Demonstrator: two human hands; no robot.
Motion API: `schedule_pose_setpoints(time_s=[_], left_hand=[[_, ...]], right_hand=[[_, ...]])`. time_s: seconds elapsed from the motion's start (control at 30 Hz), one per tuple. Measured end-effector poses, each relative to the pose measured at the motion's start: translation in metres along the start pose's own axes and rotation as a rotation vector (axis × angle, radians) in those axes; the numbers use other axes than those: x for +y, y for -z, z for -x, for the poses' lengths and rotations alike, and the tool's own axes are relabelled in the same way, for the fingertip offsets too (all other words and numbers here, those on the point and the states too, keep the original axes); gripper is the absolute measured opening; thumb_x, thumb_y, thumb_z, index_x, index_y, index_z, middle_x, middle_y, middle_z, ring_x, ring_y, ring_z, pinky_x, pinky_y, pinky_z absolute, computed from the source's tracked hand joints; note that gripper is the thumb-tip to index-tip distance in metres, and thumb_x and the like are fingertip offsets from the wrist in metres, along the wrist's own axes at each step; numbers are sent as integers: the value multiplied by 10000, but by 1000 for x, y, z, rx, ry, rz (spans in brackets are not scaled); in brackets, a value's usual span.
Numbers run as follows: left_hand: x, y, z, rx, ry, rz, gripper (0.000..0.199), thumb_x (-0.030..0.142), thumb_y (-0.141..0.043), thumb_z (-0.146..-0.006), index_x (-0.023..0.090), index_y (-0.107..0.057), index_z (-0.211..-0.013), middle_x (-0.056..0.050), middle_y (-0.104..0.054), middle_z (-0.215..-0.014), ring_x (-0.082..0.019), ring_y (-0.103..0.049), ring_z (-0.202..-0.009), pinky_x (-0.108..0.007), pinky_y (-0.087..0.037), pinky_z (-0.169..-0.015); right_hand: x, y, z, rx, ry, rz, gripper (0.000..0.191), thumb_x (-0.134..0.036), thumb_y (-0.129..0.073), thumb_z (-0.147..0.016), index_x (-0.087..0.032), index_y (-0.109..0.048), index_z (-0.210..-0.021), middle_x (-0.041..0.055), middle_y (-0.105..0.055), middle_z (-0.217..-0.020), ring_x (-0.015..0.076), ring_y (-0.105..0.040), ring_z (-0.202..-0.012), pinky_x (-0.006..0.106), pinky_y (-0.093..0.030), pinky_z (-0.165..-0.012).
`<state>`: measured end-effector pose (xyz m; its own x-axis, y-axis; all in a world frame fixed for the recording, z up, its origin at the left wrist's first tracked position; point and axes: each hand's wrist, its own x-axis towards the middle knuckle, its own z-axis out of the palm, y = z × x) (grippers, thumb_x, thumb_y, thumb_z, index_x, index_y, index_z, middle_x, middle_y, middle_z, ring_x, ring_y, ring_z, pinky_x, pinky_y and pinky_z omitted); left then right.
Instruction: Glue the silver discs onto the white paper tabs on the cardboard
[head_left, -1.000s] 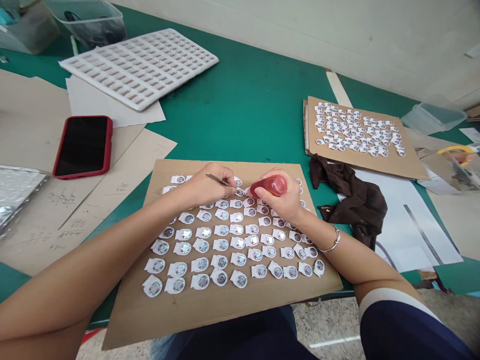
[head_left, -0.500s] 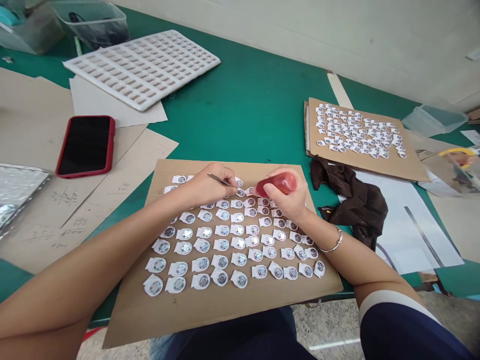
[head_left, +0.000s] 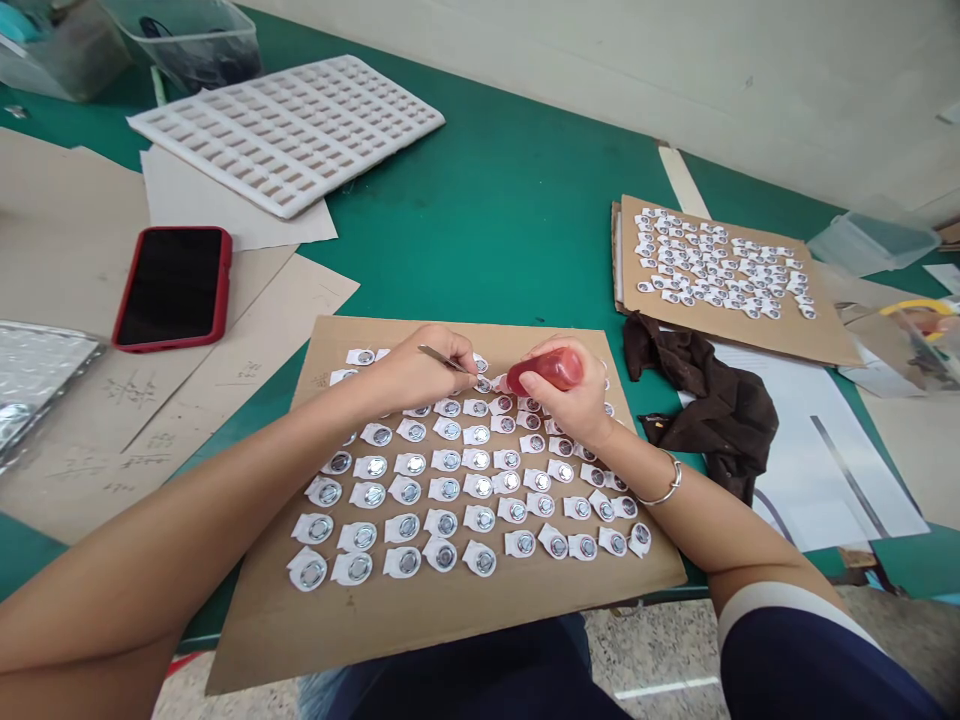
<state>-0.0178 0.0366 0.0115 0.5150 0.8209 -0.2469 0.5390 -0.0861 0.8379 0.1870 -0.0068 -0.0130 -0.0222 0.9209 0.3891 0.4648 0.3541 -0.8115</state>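
My left hand (head_left: 435, 370) is closed on a thin metal tool that looks like tweezers (head_left: 442, 357), its tip hidden by the fingers. My right hand (head_left: 576, 395) wraps round a red squeeze bottle (head_left: 551, 371), tilted with its nozzle pointing left and down toward the pieces. Both hands are over the far part of a cardboard sheet (head_left: 300, 640). Rows of small round metal pieces on white tabs (head_left: 405, 562) cover the sheet. One such piece (head_left: 483, 385) lies at the left fingertips, close to the nozzle; whether it is touched I cannot tell.
A second cardboard sheet (head_left: 825, 335) with similar pieces lies at the right, behind a dark brown cloth (head_left: 712, 400). At the left are a red-cased phone (head_left: 174, 288) and a white slotted tray (head_left: 292, 135). Clear plastic boxes (head_left: 195, 50) stand at the back left.
The red bottle has tipped slightly and shifted a little left in my right hand. My left hand stays almost in place, and the whole view has moved slightly.
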Motion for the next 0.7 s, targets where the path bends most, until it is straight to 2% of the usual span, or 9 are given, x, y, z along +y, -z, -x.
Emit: schedule_pose_setpoints(time_s=[0.7], left_hand=[[0,1,0,-6,1,14,108,266,-578,-648,169,-625,-656,-16,-591,-624,-117,-505,-555,-231,-359,-486]], right_hand=[[1,-4,2,-25,17,-28,287,-379,-699,-656,-228,-555,-852,13,-626,-820,160,-603,-762,345,-493,-725]])
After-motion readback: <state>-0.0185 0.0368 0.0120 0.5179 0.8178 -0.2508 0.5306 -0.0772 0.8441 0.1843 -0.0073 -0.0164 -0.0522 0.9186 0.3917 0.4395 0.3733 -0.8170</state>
